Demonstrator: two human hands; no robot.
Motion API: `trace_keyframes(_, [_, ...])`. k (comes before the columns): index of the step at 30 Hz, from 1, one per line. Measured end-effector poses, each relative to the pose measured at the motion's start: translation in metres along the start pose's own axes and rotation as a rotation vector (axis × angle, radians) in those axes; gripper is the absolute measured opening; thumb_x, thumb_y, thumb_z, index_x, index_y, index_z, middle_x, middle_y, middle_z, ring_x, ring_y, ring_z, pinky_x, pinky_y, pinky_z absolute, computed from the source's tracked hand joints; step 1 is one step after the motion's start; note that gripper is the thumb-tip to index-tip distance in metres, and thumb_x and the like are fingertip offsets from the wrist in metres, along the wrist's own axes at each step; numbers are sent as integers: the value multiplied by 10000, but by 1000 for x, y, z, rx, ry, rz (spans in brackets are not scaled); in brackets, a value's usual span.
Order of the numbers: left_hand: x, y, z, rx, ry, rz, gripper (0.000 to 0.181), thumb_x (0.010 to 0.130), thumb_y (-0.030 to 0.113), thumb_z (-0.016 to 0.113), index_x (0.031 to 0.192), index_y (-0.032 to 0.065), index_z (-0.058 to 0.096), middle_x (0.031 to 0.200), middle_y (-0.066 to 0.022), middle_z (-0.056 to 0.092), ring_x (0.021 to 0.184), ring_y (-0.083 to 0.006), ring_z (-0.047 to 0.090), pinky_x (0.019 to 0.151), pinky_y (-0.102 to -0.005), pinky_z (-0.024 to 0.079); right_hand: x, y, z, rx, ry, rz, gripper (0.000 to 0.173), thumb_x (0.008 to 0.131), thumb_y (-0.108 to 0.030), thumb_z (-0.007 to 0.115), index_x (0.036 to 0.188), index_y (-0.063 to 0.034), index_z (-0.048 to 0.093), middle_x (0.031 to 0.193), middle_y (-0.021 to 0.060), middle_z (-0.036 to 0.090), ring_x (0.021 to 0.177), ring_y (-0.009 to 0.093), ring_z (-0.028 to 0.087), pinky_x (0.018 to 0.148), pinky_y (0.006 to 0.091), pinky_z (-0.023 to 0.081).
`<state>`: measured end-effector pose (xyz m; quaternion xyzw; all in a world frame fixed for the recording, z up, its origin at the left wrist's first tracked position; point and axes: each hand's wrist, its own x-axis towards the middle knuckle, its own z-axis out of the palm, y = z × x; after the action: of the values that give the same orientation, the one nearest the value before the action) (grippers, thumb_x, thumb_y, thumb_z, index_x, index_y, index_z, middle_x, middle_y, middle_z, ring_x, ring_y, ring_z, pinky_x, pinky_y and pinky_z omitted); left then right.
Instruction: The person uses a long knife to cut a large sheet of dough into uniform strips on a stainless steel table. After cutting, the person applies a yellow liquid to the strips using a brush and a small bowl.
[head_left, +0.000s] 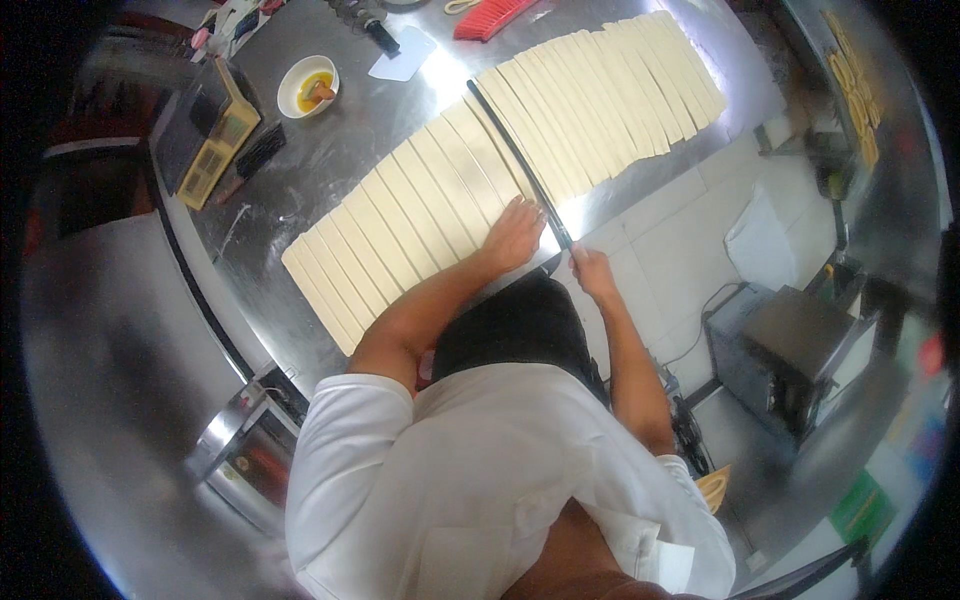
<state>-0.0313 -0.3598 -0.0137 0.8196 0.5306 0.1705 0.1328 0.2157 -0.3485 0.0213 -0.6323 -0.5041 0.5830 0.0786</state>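
Note:
A long sheet of pale dough (420, 202) lies diagonally on the metal table before me, with lines across it dividing it into strips. Cut strips (600, 97) lie side by side toward the far right. Gripped at its near end by my right hand (594, 271), a long, narrow dark blade (517, 154) reaches across the dough. The blade's far tip lies at the dough's far edge. My left hand (514, 234) rests palm down on the near edge of the dough, just left of the blade, with its fingers pointing toward it.
On the steel table (247, 292) stand a white bowl (289, 91) of yellow liquid, a white plastic scraper (405, 54), a red brush (495, 16) and a yellow-framed box (225, 139). Twisted dough pieces (855, 97) lie on another surface at right. A metal machine (787, 360) stands below.

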Motion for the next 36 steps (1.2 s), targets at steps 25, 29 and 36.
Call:
trace_keyframes(25, [-32, -37, -31, -49, 46, -345, 437, 1013, 160, 606, 1392, -53, 655, 1568, -230, 583, 1516, -361, 492, 1307, -544, 310, -40, -18, 40, -216, 196, -175, 627, 1137, -492, 523, 841, 36, 685, 683, 132, 618, 680, 240, 607, 681, 432, 491])
trace_keyframes(29, [-29, -64, -35, 20, 103, -387, 461, 1027, 191, 620, 1419, -50, 647, 1575, -231, 572, 1516, -364, 487, 1305, -553, 307, -31, 1, 46, -185, 187, -196, 584, 1127, -456, 540, 857, 36, 698, 706, 158, 641, 686, 266, 625, 689, 435, 496])
trace_keyframes(36, [7, -87, -48, 34, 154, -490, 450, 1034, 169, 598, 1425, -48, 647, 1546, -227, 601, 1501, -367, 502, 1291, -557, 329, -18, 14, 51, -271, 180, -194, 546, 1113, -464, 579, 904, 29, 686, 846, 270, 687, 802, 460, 647, 756, 540, 506])
